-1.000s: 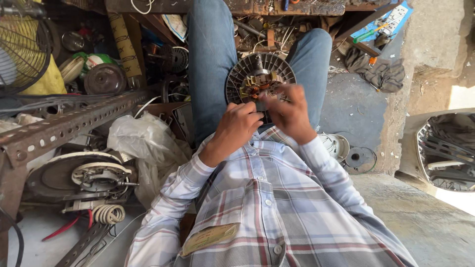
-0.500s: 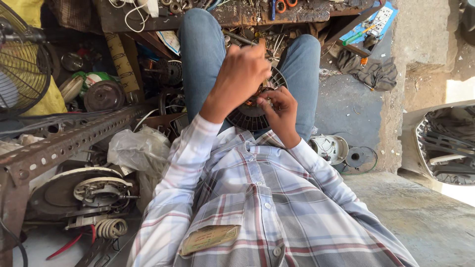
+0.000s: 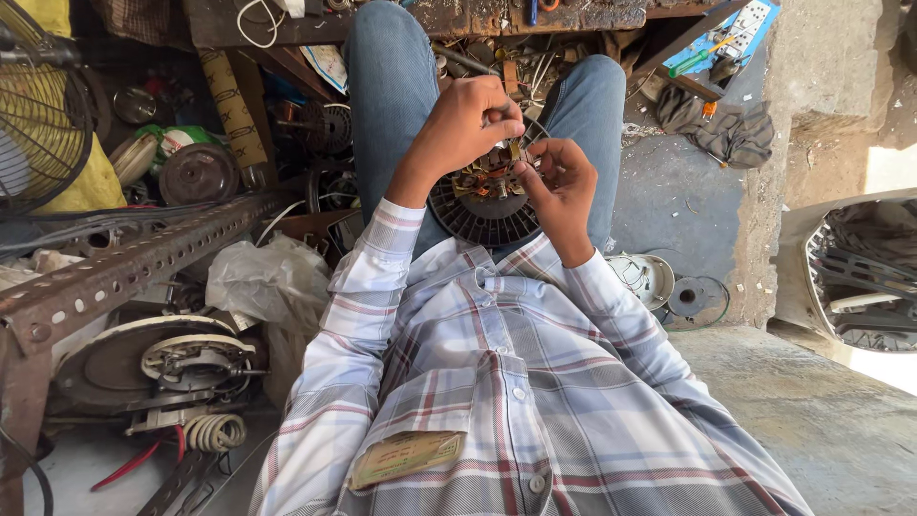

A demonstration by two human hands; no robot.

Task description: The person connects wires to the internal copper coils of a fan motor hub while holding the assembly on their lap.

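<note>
A round black fan motor (image 3: 487, 205) with copper windings rests on my lap between my jeans-clad legs. My left hand (image 3: 465, 127) is raised over the motor's centre, fingers pinched on a thin wire coming up from the windings. My right hand (image 3: 562, 186) sits at the motor's right side, fingers curled against the windings and steadying the motor. What lies under the fingertips is hidden.
A perforated rusty metal bar (image 3: 124, 268) runs along the left. Below it lie a disc-shaped motor part (image 3: 162, 363), a white plastic bag (image 3: 267, 282) and a wire coil (image 3: 215, 432). A fan cage (image 3: 43, 115) stands top left. A grey rag (image 3: 721, 124) lies top right.
My left hand rose high with the wire half a second ago and has now come back down closer to the motor. The right hand stayed on the windings.
</note>
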